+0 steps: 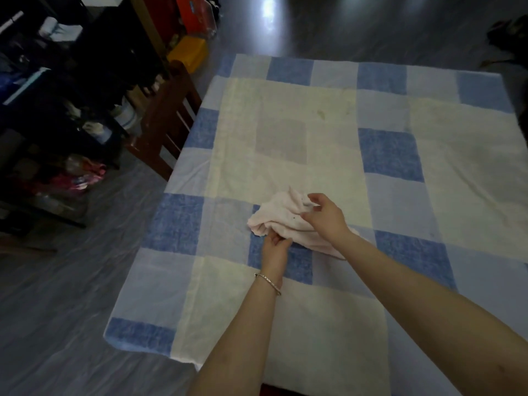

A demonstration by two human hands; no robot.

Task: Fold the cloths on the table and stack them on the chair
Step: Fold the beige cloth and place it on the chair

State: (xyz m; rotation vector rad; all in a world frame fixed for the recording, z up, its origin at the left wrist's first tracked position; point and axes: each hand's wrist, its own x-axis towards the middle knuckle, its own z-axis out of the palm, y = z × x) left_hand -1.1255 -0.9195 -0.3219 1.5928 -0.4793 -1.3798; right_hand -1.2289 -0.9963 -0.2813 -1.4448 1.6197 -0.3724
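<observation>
A dim room with a grey floor; a table (328,324) covered in blue, white and cream checks fills the view. A wooden chair (168,121) stands at its far left edge. A crumpled pink cloth (281,221) lies near the table's middle, toward the left. Your left hand (275,250), bracelet (268,282) on the wrist, pinches the cloth's near edge. Your right hand (323,217) grips its top, fingers curled.

Two bare forearms without sleeves, left hand (275,247) and right hand (325,217) ringless, thin silver bangle (268,282) around left wrist at six o'clock of that hand.
</observation>
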